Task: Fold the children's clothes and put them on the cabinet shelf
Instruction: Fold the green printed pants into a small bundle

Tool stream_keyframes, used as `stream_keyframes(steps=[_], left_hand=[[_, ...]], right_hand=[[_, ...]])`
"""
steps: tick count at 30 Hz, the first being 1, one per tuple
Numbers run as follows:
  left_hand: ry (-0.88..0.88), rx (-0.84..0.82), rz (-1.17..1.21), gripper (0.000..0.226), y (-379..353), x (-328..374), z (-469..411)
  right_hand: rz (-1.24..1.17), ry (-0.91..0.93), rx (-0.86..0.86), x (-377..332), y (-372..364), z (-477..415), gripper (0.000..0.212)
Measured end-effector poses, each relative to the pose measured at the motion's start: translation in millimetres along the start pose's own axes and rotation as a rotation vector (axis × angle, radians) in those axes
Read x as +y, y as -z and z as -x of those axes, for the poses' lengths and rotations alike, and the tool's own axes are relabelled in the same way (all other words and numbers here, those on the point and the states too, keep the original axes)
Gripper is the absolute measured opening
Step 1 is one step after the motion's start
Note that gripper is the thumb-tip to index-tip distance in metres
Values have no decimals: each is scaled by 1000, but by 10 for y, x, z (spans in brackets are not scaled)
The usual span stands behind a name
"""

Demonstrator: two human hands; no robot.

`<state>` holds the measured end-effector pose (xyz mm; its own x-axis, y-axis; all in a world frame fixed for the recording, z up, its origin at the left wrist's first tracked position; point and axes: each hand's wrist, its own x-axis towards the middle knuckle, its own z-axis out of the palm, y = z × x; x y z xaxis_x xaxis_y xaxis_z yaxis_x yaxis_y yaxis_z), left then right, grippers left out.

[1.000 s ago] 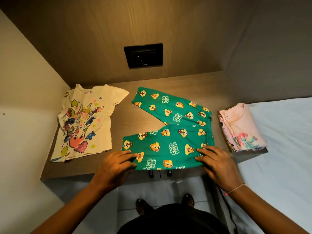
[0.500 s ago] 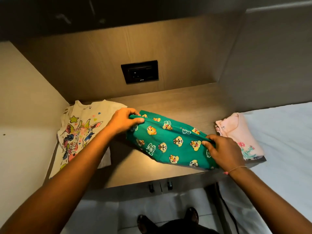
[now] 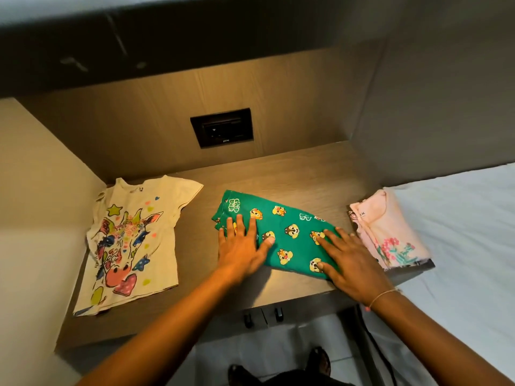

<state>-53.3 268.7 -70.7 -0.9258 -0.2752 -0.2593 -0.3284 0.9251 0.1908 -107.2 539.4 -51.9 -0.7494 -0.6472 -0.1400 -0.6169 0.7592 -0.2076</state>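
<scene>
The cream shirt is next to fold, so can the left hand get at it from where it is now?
Probably yes. The left hand lies flat on the green pants, and only bare shelf separates it from the cream shirt.

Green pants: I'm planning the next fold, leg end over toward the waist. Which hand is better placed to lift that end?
Probably the left hand: it lies on the green pants at their left end; the right hand presses the other end.

Black wall socket (image 3: 222, 127) (back panel); white bed (image 3: 459, 232).

wood-grain back wall (image 3: 278, 87) | black socket plate (image 3: 222, 127) | white tiled floor (image 3: 250, 355)
</scene>
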Motion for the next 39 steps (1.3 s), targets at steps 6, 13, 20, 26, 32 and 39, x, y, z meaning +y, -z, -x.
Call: stream_keyframes(steps=[6, 13, 20, 26, 32, 39], left_hand=[[-196, -5, -117, 82, 113, -340, -438], [-346, -50, -321, 81, 653, -488, -886], [-543, -33, 25, 100, 263, -649, 431], [-553, 175, 59, 62, -224, -486, 1095], [-422, 371, 443, 26, -96, -364, 1355], [-99, 191, 898, 21, 515, -202, 824]], right_hand=[[56, 29, -54, -218, 47, 164, 63], [-120, 181, 0, -797, -27, 245, 59], [-30, 384, -26, -484, -247, 171, 76], [-86, 436, 219, -557, -396, 187, 40], [-633, 231, 228, -640, -196, 408, 29], [-597, 84, 252, -704, 386, -61, 23]])
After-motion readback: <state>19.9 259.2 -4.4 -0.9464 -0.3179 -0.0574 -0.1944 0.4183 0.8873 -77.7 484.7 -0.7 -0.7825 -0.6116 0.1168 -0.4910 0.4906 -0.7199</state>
